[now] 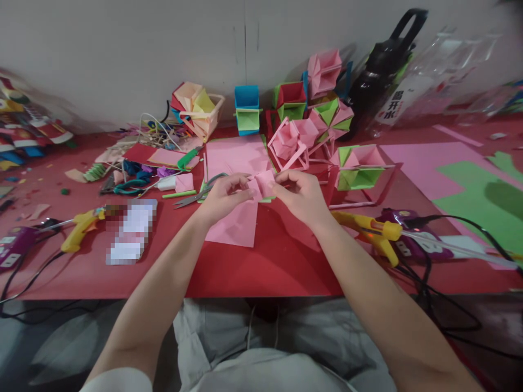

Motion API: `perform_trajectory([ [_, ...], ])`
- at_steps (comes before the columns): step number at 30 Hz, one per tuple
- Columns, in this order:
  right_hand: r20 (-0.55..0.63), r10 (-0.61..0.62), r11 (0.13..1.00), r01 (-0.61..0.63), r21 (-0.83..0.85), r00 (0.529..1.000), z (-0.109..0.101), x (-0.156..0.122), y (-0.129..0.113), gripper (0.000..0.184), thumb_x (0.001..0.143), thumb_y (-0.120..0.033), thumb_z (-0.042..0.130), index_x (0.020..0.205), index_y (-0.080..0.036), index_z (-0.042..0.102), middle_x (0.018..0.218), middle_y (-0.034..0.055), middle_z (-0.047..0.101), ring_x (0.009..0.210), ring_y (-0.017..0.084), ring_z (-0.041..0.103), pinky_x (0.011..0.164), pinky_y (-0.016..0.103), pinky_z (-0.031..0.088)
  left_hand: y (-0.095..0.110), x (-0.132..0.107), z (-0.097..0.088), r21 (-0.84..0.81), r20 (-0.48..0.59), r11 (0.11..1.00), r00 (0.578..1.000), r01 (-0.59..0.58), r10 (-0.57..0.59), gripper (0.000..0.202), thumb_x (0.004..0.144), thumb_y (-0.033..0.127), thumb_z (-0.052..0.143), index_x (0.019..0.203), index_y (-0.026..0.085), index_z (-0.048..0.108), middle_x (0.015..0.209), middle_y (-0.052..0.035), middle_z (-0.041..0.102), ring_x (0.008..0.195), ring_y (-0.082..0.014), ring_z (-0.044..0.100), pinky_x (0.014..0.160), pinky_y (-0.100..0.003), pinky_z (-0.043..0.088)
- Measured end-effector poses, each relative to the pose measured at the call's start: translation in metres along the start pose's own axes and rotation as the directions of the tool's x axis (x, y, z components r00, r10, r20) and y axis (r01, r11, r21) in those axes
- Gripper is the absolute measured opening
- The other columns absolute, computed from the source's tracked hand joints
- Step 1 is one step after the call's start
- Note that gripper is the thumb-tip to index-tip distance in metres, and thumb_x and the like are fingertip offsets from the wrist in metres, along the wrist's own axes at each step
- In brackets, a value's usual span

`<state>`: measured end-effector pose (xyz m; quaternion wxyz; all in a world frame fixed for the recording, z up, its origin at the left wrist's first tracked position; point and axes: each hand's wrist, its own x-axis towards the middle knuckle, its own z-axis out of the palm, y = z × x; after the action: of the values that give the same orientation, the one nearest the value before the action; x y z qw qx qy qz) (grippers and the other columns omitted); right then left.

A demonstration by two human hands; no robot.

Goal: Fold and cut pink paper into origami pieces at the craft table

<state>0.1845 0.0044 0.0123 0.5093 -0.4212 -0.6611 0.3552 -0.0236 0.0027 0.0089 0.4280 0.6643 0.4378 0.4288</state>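
Observation:
A small folded piece of pink paper [265,183] is pinched between both hands above the table. My left hand [229,195] grips its left side with thumb and fingers, and my right hand [300,193] grips its right side. Below them lie pink paper sheets [232,231], one reaching toward the front edge. Grey-bladed scissors [192,199] rest just left of my left hand, partly hidden by it. Behind the hands a larger pink sheet [235,152] lies flat.
Folded paper models [247,111] stand along the wall. Yellow glue guns [81,228] with cords lie on both sides. A phone [133,231] is at left. A black bottle [373,73] and clear plastic bottles [425,71] stand back right. Green paper [478,190] lies at right.

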Motion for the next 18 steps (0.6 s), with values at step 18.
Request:
perform_trajectory([
  [18, 0.085, -0.023, 1.0, 0.024, -0.009, 0.996, 0.0097, -0.0037, -0.0001, 0.028, 0.082, -0.044, 0.074, 0.072, -0.02, 0.064, 0.073, 0.0015, 0.065, 0.069, 0.016, 0.059, 0.064, 0.03, 0.048, -0.0054, 0.0008, 0.001, -0.049, 0.006, 0.999, 1.0, -0.02, 0.02, 0.024, 0.081, 0.039, 0.076, 0.076, 0.019, 0.063, 0.107, -0.009, 0.071, 0.122, -0.0272, 0.061, 0.099, -0.04, 0.048],
])
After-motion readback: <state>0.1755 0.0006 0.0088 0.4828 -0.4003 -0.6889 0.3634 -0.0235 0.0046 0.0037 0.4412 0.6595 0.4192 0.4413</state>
